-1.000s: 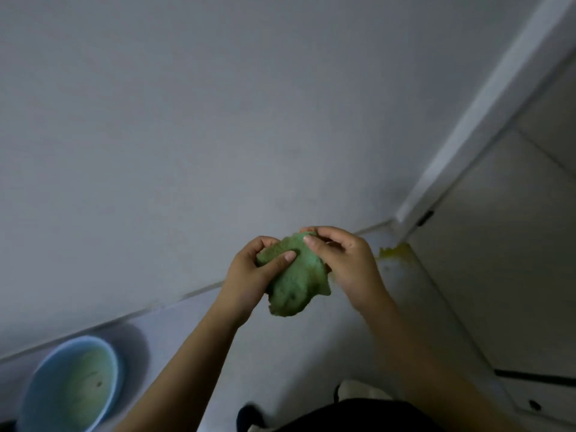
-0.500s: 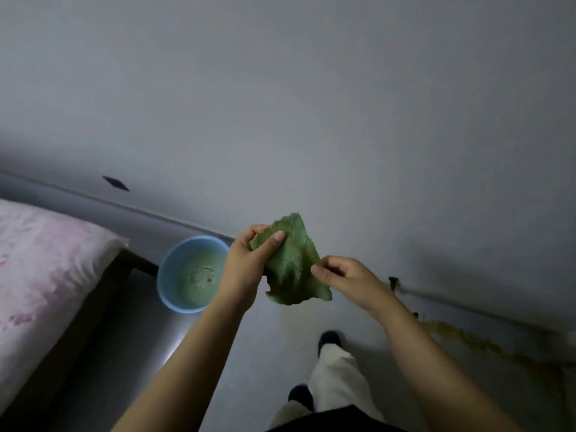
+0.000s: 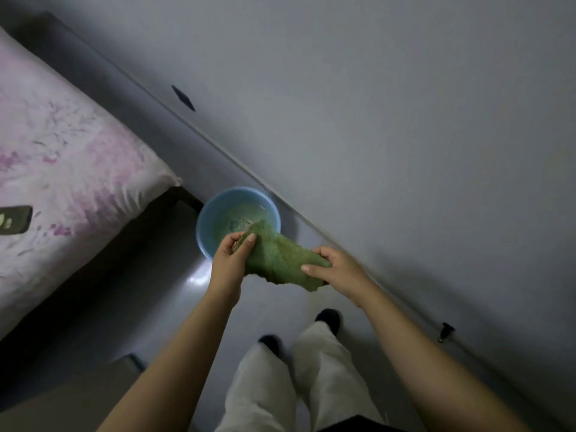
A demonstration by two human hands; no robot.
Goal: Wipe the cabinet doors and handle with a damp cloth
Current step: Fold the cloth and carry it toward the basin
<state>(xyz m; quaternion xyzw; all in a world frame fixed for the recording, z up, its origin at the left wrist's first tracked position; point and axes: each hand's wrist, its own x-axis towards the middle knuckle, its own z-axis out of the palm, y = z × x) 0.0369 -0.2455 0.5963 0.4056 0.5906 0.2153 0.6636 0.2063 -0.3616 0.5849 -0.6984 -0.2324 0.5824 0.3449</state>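
A green cloth is stretched between both hands above the floor. My left hand pinches its left end, just over the near rim of a blue bowl. My right hand pinches the cloth's right end. The pale grey cabinet door fills the upper right of the view, its lower edge running diagonally past the bowl. A small dark slot shows on the panel to the left. No handle is in sight.
A bed with a pink-flowered cover stands at the left, and a dark phone lies on it. The blue bowl sits on the floor against the cabinet base. A small dark stopper sticks out low on the right. My legs stand below.
The view has swung left and down, bringing the bed and bowl closer. My hands have drawn apart, spreading the cloth out, and now hold it over the bowl's edge.
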